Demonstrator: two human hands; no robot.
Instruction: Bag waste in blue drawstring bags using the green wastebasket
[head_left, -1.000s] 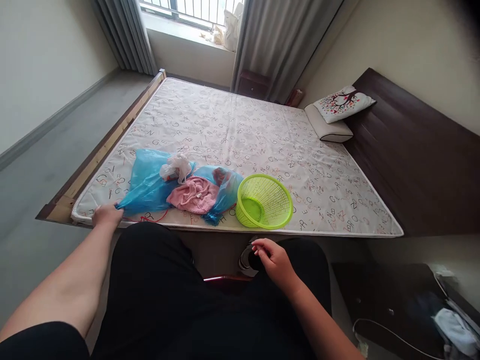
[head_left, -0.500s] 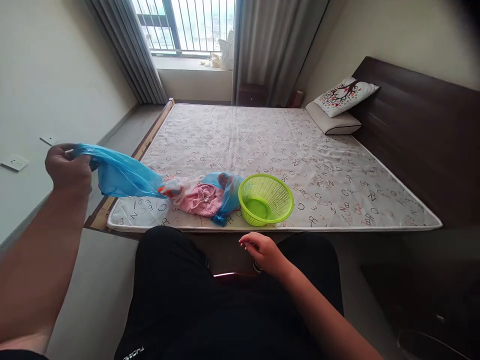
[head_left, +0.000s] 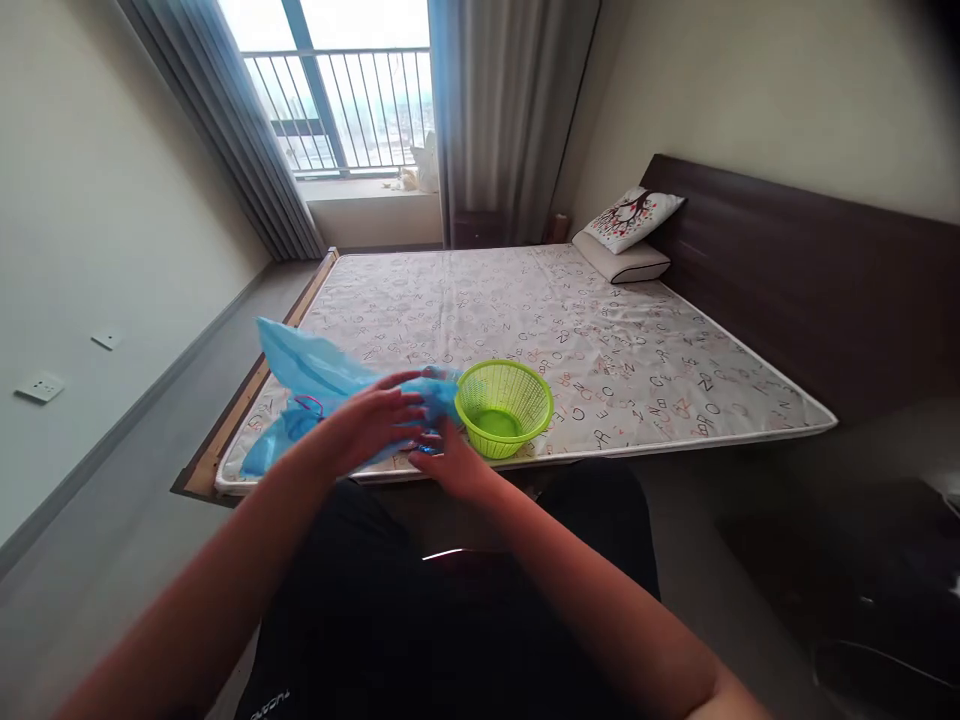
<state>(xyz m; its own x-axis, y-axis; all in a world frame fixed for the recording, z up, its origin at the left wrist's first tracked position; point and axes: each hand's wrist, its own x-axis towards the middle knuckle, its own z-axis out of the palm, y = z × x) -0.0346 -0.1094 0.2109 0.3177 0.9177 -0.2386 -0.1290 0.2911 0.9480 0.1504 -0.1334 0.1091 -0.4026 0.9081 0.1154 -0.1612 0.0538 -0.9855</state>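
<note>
A thin blue plastic bag [head_left: 311, 365] is spread on the near left part of the mattress, its far corner lifted, with a pink loop showing on it. Over the bag's right part is my left hand [head_left: 367, 425], fingers apart and slightly blurred. My right hand [head_left: 457, 465] meets it from the right; a bit of blue plastic shows between its thumb and bent fingers. Just beyond the right hand stands a light green plastic basket [head_left: 517, 385], upright, with nothing seen inside. Hands and bag hide the pink cloth.
The patterned mattress [head_left: 600, 350] lies on a wooden bed frame [head_left: 217, 450] with a dark headboard [head_left: 787, 250]. Two pillows [head_left: 634, 220] rest at the far right. Grey curtains [head_left: 495, 120] flank a window with railings. My knees are close to the bed's near edge.
My left hand has come in from the far left, letting go of the stretched bag end, which now lies spread. My right hand has moved up to the bag. The view has shifted.
</note>
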